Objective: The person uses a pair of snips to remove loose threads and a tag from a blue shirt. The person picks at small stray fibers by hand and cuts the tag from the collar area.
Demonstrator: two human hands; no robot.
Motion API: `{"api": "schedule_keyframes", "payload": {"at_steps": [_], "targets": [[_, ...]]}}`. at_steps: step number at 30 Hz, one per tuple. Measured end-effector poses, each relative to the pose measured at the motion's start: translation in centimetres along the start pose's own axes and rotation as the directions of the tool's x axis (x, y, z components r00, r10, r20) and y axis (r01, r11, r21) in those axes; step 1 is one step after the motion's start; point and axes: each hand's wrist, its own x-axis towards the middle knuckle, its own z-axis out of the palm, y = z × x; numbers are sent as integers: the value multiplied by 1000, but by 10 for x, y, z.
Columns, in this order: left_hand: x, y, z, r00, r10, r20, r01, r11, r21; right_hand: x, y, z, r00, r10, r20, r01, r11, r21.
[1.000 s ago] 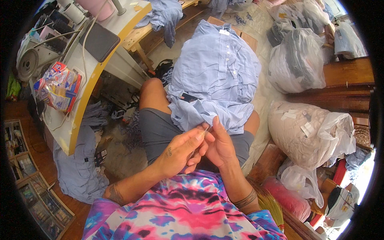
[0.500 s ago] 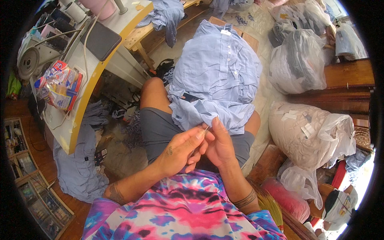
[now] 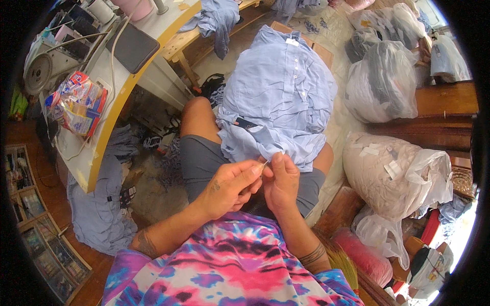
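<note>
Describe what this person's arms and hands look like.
Both the left hand and the right hand are ungloved, with bare forearms. The left has a small dark tattoo on its back and a larger patterned tattoo near the elbow. Dark tattooed bands cross the right forearm. The loose sleeves are tie-dyed, showing purple, pink and blue.

The blue shirt point(image 3: 278, 86) is matt, creased cloth.
</note>
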Motion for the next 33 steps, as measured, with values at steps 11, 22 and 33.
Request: {"api": "schedule_keyframes", "payload": {"at_steps": [11, 22, 33], "targets": [[9, 0, -16, 993, -102, 55, 112, 969, -222, 0, 8, 3, 998, -57, -35, 57, 998, -9], [10, -4, -18, 994, -108, -9, 103, 966, -236, -1, 9, -2, 999, -33, 20, 33, 999, 4], [10, -9, -25, 996, 49, -72, -55, 995, -86, 1, -4, 12, 998, 51, -46, -51, 999, 3]]}}
